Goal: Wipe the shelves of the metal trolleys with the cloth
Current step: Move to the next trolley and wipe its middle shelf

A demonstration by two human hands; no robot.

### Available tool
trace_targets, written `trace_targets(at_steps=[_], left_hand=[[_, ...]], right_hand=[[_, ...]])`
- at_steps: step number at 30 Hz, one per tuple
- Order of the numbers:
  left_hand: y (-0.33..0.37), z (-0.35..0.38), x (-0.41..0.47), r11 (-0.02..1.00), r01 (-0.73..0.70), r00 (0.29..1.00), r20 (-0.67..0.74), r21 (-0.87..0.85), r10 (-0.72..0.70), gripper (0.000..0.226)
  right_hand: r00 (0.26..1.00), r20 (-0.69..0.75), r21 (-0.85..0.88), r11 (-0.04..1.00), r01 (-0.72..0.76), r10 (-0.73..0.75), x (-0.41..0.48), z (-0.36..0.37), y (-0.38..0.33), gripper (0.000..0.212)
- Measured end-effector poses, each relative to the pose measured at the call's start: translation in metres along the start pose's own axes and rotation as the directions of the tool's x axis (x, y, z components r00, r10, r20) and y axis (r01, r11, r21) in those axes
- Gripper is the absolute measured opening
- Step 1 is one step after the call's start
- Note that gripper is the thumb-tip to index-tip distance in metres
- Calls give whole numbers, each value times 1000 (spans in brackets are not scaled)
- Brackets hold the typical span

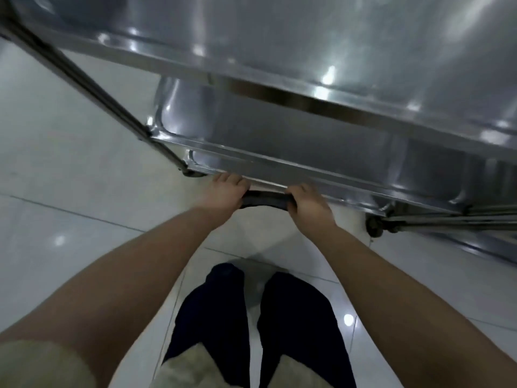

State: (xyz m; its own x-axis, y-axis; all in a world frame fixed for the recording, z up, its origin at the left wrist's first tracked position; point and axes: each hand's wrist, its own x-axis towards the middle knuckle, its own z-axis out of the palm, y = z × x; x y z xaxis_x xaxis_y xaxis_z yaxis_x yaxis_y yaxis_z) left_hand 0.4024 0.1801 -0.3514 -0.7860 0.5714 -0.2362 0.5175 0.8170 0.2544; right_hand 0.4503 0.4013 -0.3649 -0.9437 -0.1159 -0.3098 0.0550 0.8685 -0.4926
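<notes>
Hands meet at the foot of a metal trolley [307, 37]: the left hand [223, 193] and right hand [307, 204] each grip one end of a dark cloth [264, 200], fingers curled tight round it. The cloth is bunched into a narrow strip and stretched between them, just at the front rim of the lowest shelf [293, 170].

Bunched like this, the cloth would likely clean only a thin band of steel and leave the rest of the tray untouched. A hard push could also set the trolley rolling on its caster [375, 226], since nothing visibly braces it. Knuckles sit close to the raised rim and could knock it.

Above, the middle shelf [279, 130] overhangs the lowest one and narrows the way in. An upright post [92, 88] runs down the left corner. More metal bars [447, 217] cross at the right; what they belong to cannot be told. Dark-clad legs [218, 317] stand on pale floor tiles [70, 177].
</notes>
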Motion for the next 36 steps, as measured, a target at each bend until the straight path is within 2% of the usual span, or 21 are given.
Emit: trace_targets(at_steps=[2,5,10,14,17,22,27,31,36], left_hand=[[0,-60,-35,999,16,1000,-24,-40,-17,27],[-1,-158,-94,1000,-8,994,-107,-23,6,35],[-10,-309,-183,996,92,939,-331,-7,-89,32],[-43,-386,-237,968,248,872,-424,-44,-243,31],[-88,-426,-274,931,359,816,-462,-67,-348,17],[-184,-506,-318,914,406,755,-567,7,-331,18],[-286,-585,-320,894,430,687,-687,122,-237,18],[-359,-624,-292,877,452,689,-688,162,-228,16],[-436,-662,-241,922,372,709,-673,103,-212,13]], right_hand=[[996,-38,17,996,84,-84,-20,-44,-45,18],[944,-93,-19,948,317,-317,-43,-119,-120,18],[785,-128,-203,791,577,-606,-44,-230,-257,17],[653,-117,-302,653,694,-748,-26,-271,-363,13],[615,-94,-302,611,732,-783,-10,-276,-440,12],[578,-69,-410,552,726,-813,28,-287,-575,12],[634,-195,-424,647,633,-748,81,-307,-690,11],[674,-261,-411,711,571,-691,145,-307,-745,10],[684,-310,-394,744,539,-660,233,-312,-778,10]])
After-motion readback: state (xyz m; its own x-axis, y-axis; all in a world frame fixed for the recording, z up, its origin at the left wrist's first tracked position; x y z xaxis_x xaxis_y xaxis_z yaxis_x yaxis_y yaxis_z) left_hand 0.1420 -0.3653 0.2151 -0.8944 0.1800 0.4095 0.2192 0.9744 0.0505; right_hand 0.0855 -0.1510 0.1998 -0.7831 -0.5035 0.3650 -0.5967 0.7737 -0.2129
